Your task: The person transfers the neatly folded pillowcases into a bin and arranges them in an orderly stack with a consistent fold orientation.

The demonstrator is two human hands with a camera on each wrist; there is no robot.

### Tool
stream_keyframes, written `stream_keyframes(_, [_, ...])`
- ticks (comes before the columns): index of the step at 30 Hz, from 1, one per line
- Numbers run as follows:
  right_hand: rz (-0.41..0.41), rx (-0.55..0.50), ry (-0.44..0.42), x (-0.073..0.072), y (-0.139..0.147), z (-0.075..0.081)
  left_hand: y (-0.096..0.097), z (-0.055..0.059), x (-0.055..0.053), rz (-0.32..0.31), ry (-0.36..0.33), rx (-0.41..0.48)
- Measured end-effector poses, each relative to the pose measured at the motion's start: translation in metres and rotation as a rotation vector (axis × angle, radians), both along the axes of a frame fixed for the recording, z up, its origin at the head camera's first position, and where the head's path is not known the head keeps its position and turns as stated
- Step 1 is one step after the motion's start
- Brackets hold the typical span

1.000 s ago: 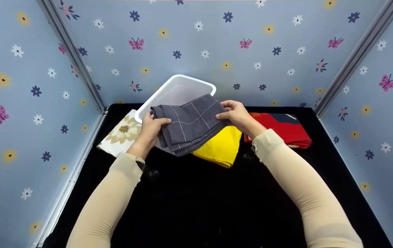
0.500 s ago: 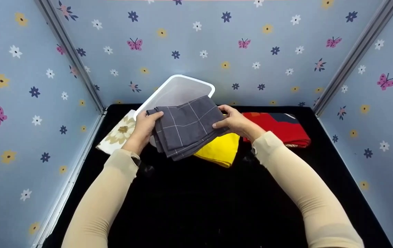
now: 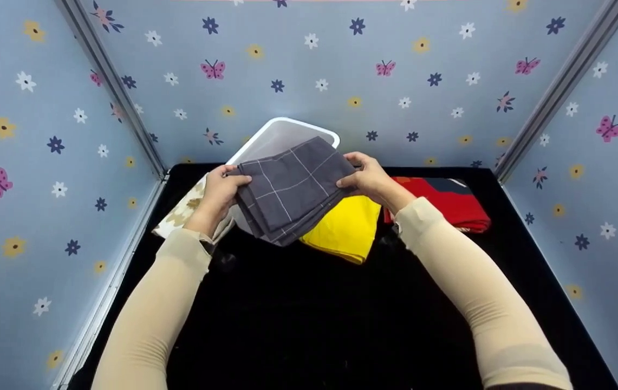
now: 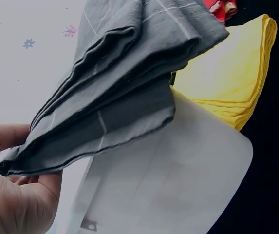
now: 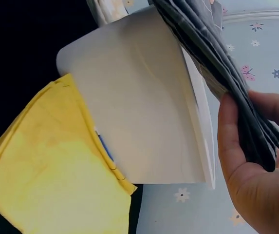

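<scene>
A folded dark grey cloth (image 3: 292, 187) with thin white grid lines hangs in front of and partly over the white plastic bin (image 3: 281, 129), apart from the table. At its left end my left hand (image 3: 215, 197) pinches it, thumb on top and fingers beneath. My right hand (image 3: 372, 181) grips the opposite end the same way. Several stacked layers of the grey cloth (image 4: 124, 87) show along its edge in the left wrist view. Much of the bin's mouth is hidden behind the cloth; in the right wrist view the bin's outer wall (image 5: 134, 97) shows.
Beside the bin lies a folded yellow cloth (image 3: 346, 230). A folded red cloth (image 3: 444, 206) with dark blue sits to the right, and a white cloth with a tan flower print (image 3: 181, 214) to the left. Patterned walls (image 3: 309, 65) surround the black table surface (image 3: 309, 319).
My left hand has shifted slightly left, and the grey cloth has spread a little wider, its far edge rising. The right hand has barely moved. The cloths on the table stay put.
</scene>
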State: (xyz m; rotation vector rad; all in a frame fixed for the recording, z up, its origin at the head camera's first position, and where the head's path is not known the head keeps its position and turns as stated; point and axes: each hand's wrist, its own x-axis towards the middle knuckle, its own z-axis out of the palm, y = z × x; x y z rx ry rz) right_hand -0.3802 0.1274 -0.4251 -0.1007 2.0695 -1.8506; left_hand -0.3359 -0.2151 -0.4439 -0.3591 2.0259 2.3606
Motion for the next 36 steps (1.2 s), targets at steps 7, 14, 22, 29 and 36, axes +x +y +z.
stream_keyframes(7, [-0.095,-0.058,0.043,-0.013,-0.011,0.010,-0.007,0.007,-0.004,0.012,0.047,-0.007])
stream_keyframes(14, [-0.203,-0.123,0.072,-0.025,-0.021,0.018,-0.010,0.017,-0.007,0.020,0.062,0.012])
stream_keyframes(22, [-0.269,-0.173,0.118,-0.036,-0.030,0.019,-0.013,0.028,-0.011,0.017,0.056,-0.011])
stream_keyframes(29, [-0.269,-0.176,0.129,-0.044,-0.036,0.025,-0.020,0.036,-0.014,0.007,0.063,0.014])
stream_keyframes(36, [-0.281,-0.202,0.146,-0.052,-0.044,0.035,-0.024,0.042,-0.019,0.025,0.121,0.042])
